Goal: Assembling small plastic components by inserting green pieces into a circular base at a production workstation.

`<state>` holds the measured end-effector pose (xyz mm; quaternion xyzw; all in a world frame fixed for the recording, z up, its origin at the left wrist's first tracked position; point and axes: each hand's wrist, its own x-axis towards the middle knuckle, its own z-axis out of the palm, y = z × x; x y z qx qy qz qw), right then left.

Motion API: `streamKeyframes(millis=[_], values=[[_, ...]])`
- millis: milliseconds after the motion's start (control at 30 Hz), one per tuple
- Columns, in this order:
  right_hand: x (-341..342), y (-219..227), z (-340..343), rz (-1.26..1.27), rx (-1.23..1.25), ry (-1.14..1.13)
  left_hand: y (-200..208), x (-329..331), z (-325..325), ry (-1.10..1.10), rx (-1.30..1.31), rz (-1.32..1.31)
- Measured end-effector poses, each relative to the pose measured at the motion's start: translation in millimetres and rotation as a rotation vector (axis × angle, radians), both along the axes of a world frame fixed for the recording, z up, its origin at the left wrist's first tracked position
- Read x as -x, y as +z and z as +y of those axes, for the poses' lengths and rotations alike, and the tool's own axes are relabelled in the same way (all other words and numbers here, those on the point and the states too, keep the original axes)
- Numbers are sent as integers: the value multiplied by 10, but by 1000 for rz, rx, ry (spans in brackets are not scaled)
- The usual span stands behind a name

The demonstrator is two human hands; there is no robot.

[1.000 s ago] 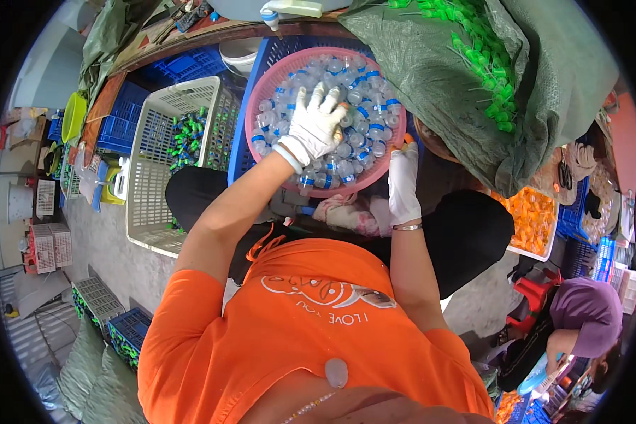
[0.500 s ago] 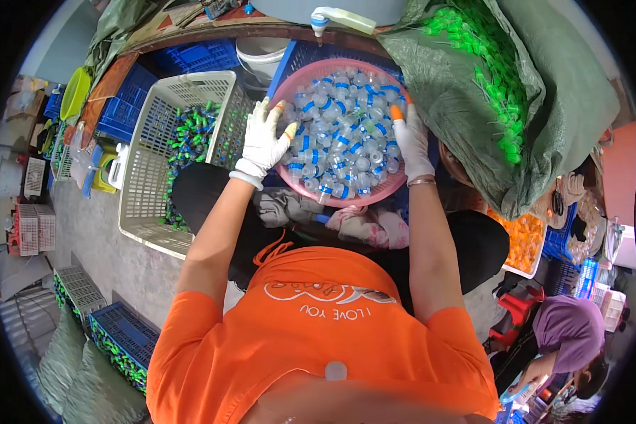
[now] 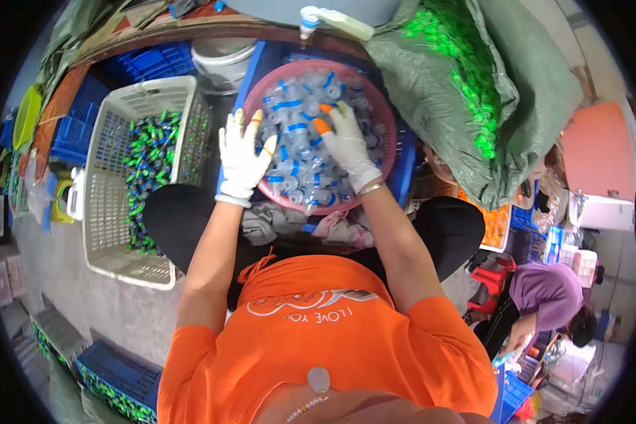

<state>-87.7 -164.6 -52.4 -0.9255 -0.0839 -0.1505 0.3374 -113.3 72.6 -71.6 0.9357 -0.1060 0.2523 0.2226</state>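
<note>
A pink basin (image 3: 260,90) in front of me holds a heap of small translucent plastic pieces (image 3: 300,141) with blue bands. Some of these pieces are smeared by motion. My left hand (image 3: 242,161), in a white glove, rests by the basin's left rim with fingers spread and nothing in it. Over the right part of the heap reaches my right hand (image 3: 349,147), gloved too, with orange covers on some fingertips. Its fingers stretch out onto the pieces and grip none that I can see.
Left of the basin stands a white crate (image 3: 95,212) with green and dark pieces. A grey-green sack (image 3: 431,106) of green pieces leans at the right. Behind it is a tray of orange pieces (image 3: 497,227). A person in purple (image 3: 544,293) sits at the lower right.
My right hand has moved inward from the basin's right rim onto the heap, and pieces have shifted. The left hand stays by the left rim. The whole view has swung slightly.
</note>
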Motion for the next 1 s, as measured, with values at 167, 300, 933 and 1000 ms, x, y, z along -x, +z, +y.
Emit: streamKeyframes(millis=[167, 300, 933, 1000], values=[[108, 235, 108, -56, 492, -80, 9, 37, 22, -2, 19, 18], [113, 1255, 35, -81, 546, 32, -35, 28, 40, 14, 10, -8], [-1262, 3888, -4480, -60, 1371, -548, -12, 46, 63, 60, -57, -15], [-972, 3713, -4103, 51, 1707, -569, -31, 78, 113, 73, -67, -20]])
